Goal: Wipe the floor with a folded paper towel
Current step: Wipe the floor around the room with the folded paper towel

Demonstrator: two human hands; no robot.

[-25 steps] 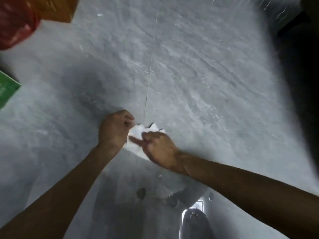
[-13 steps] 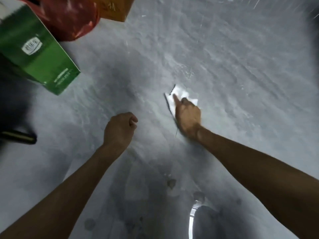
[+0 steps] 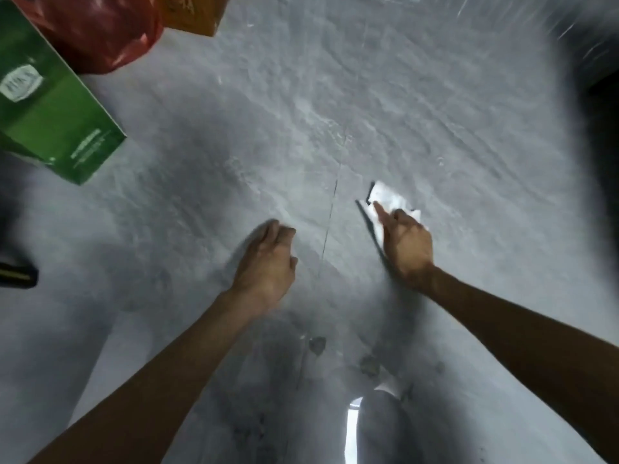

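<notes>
The right hand (image 3: 407, 244) has slid the paper towel (image 3: 388, 200) further over to the right of the thin crack (image 3: 330, 216) in the floor (image 3: 435, 112), away from the left hand (image 3: 266, 262), and the gap between the two hands is wider than it was half a second back. Right hand's pressing flat down on the towel, forefinger stretched out along it, the other fingers bent over it; it's pinning the towel to the floor rather than gripping it. The white folded towel pokes out ahead of the fingertips, a dark shadow along its near edge.

Left hand's loosely curled, holding nothing, down close to the floor left of the crack; whether it touches the floor, I can't tell. Both forearms are bare and reach in from below.

Further out, the grey floor is streaky and mottled, with a few dark spots (image 3: 316, 344) between the arms, nearer the person. Off to the upper left sits a green carton (image 3: 57, 112) with a white label, closed as far as I can see, so its contents are hidden. Behind it a red plastic bag (image 3: 100, 31), bulging, contents not visible, and just beside that an orange box (image 3: 192, 11), cut off by the frame edge. A dark object (image 3: 16, 276) lies at the far left edge, too blurred to make out.
</notes>
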